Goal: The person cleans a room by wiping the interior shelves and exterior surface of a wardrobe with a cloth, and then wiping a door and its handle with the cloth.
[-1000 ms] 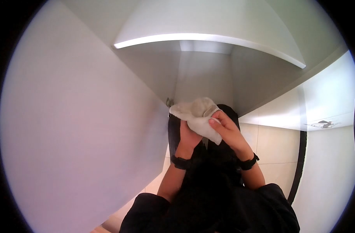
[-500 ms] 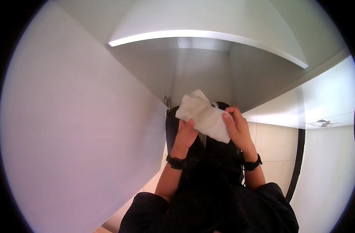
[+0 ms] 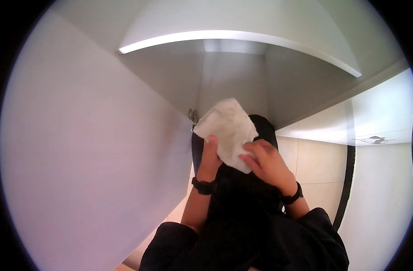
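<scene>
A white cloth [image 3: 229, 124] is held up in front of my knees, spread into a rough diamond shape. My left hand [image 3: 211, 158] grips its lower left edge, thumb on top and the other fingers hidden beneath. At the cloth's lower right edge, my right hand [image 3: 266, 161] has its fingers closed on the fabric, near the bottom corner. A black band circles each wrist.
An open cabinet [image 3: 236, 81] lies straight ahead, with a white-edged shelf or top [image 3: 238, 35] across it. Its door [image 3: 93, 149] stands wide on the left, by a metal hinge [image 3: 193, 116]. Tiled floor [image 3: 317, 162] shows at right.
The cloth has been turned and opened out wider. My right hand has moved left and down along its edge; my left hand has shifted slightly.
</scene>
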The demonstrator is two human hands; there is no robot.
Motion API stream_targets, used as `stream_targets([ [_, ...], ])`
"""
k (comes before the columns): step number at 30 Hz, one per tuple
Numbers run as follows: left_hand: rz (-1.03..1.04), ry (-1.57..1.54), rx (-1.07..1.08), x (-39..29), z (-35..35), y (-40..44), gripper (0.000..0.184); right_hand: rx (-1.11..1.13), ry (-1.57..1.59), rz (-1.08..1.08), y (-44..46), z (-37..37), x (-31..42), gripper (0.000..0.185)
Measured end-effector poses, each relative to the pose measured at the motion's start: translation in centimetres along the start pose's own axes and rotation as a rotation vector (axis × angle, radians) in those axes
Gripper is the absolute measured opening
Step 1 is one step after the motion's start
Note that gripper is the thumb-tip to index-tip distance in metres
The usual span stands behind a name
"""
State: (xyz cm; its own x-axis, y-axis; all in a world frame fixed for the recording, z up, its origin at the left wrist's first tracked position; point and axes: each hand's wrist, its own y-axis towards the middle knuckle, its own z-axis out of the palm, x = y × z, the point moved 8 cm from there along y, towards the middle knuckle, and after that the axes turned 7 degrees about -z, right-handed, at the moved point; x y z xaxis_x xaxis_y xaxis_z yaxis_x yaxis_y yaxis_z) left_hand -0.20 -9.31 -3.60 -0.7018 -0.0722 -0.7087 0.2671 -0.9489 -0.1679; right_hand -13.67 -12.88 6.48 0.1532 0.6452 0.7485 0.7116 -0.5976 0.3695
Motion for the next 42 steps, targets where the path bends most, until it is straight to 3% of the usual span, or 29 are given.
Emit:
stream_targets([
  [1,0.007,0.059,0.006,0.5,0.0,0.6,0.085,0.06,0.143,0.218,-0.2,-0.2,-1.8,0.035],
  [5,0.061,0.179,0.066,0.7,0.2,1.0,0.085,-0.077,0.205,0.104,0.6,-0.4,-2.8,0.043],
  [7,0.22,0.414,0.147,-0.6,2.1,0.8,0.089,-0.089,0.25,0.126,0.6,0.0,-3.3,0.039],
  [12,0.14,0.214,0.162,-0.8,3.6,1.1,0.095,-0.085,0.261,0.193,0.4,-0.3,-3.6,0.027],
  [14,0.137,0.109,0.133,-1.0,4.3,1.0,0.095,-0.252,0.295,0.218,0.2,-1.4,-3.8,0.024],
  [18,0.17,0.271,0.12,-1.6,4.0,0.6,0.083,-0.28,0.314,0.337,0.3,-0.8,-5.7,0.026],
  [21,0.171,0.419,0.086,-1.8,4.0,0.4,0.067,-0.392,0.262,0.155,0.0,-2.3,-5.7,0.037],
  [24,0.167,0.454,0.171,-2.0,4.4,0.1,0.053,-0.273,0.258,0.169,-0.2,-3.8,-5.8,0.048],
  [26,0.196,0.466,0.267,-2.2,4.9,-0.2,0.048,0.017,0.336,0.191,-0.9,-2.3,-6.2,0.051],
  [27,0.164,0.432,0.272,-2.2,5.0,-0.2,0.046,0.136,0.409,0.312,-1.7,-1.6,-7.3,0.046],
  [28,0.137,0.401,0.276,-2.1,5.2,0.0,0.045,0.118,0.399,0.317,-2.3,-1.7,-7.9,0.046],
  [31,0.146,0.353,0.245,-1.8,5.4,0.0,0.046,0.096,0.228,0.032,-2.4,-1.2,-6.9,0.049],
  [36,0.255,0.337,0.203,-2.6,7.7,1.3,0.049,0.205,0.408,0.265,-3.7,1.0,-8.3,0.052],
  [38,0.063,0.64,0.126,-0.7,6.9,3.1,0.059,0.12,0.366,0.431,-4.7,1.2,-10.5,0.053],
  [39,-0.035,0.792,0.084,0.5,6.2,3.6,0.065,-0.048,0.291,0.344,-4.6,-0.2,-10.4,0.052],
  [40,-0.035,0.789,0.077,1.9,5.9,3.9,0.065,-0.041,0.291,0.344,-4.7,-0.7,-10.5,0.052],
  [42,0.152,1.164,-0.042,4.9,5.8,3.9,0.064,-0.101,0.182,0.506,-5.7,-2.5,-11.5,0.055],
])
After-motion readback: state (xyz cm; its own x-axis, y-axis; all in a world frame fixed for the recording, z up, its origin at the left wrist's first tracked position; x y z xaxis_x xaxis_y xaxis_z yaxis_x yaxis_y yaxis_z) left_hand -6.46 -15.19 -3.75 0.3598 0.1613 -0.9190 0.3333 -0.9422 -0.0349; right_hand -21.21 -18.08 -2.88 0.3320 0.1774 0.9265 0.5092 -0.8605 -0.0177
